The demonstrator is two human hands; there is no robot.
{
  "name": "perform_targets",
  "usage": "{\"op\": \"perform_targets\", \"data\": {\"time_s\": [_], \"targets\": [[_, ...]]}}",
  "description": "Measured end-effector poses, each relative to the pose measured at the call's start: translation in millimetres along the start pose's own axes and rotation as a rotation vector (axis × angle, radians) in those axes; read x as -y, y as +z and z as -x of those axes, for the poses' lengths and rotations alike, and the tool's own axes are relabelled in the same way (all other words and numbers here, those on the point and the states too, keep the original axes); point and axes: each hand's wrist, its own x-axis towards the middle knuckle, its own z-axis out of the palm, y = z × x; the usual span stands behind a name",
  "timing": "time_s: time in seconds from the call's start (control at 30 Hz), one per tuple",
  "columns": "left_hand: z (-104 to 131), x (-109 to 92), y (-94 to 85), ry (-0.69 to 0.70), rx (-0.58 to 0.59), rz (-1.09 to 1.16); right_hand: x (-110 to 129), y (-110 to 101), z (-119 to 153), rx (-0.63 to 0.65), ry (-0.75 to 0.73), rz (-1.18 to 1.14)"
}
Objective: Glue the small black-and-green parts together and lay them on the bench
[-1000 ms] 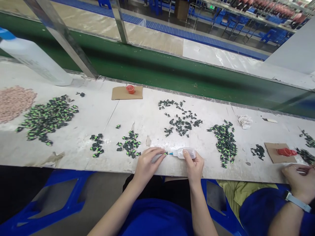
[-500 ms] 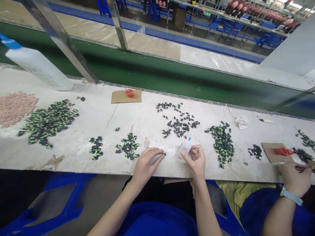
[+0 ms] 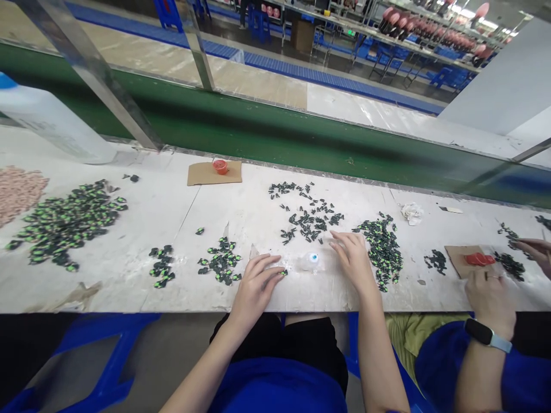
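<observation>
My left hand (image 3: 257, 282) rests at the table's front, thumb and fingertips pinching a small black-and-green part (image 3: 283, 272). A small translucent squeeze bottle (image 3: 309, 263) with a blue tip stands on the tabletop between my hands, touched by neither. My right hand (image 3: 353, 257) is open and empty, its fingers stretched toward the loose small black pieces (image 3: 313, 221). Close by its right side lies a dense heap of black-and-green parts (image 3: 383, 246). Left of my left hand is a smaller cluster of black-and-green parts (image 3: 220, 261).
A red cup (image 3: 220, 166) sits on a cardboard piece (image 3: 196, 174) at the back. Far left are a big white bottle (image 3: 60, 123), pink pieces (image 3: 19, 192) and a large black-and-green heap (image 3: 73, 221). A co-worker's hand (image 3: 491, 295) is at right, near crumpled tissue (image 3: 412, 213).
My right hand has let go of the squeeze bottle, now standing on the table, and moved up and right with its fingers spread. My left hand still pinches the part. The view has shifted slightly.
</observation>
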Motion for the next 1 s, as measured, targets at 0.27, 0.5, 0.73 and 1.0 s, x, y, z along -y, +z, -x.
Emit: {"op": "perform_targets", "data": {"time_s": [0.27, 0.5, 0.73, 1.0], "targets": [[0, -9, -6.9, -0.164, -0.046, 0.158, -7, 22, -26, 0.081, -0.055, 0.091], [-3, -31, -8.1, -0.244, -0.088, 0.302, 43, -1, 37, -0.325, 0.160, -0.101], [-9, -63, -13.0, -0.111, 0.035, 0.347, 99, 19, 76, -0.201, 0.275, -0.535], [-10, -75, -17.1, -0.032, 0.071, 0.324, 96, 24, 76, -0.175, 0.269, -0.624]]}}
